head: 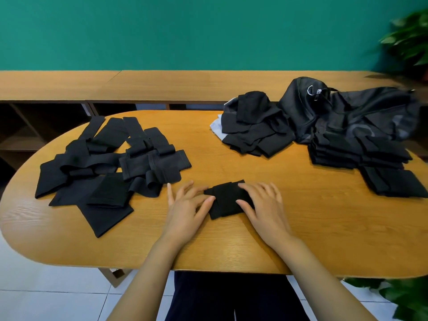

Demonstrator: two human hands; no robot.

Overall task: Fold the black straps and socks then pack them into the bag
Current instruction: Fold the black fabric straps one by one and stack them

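Our left hand (pixel 187 205) and right hand (pixel 264 205) lie flat, fingers straight and spread, pressing the small folded black fabric strap (pixel 228 199) at the near middle of the oval wooden desk (pixel 231 246); neither grips it. A loose heap of unfolded black straps (pixel 111 167) lies to the left. At the far right, the crumpled black mesh bag (pixel 347 112) sits behind a stack of folded black pieces (pixel 356 151), beside a pile of black socks (pixel 254 126).
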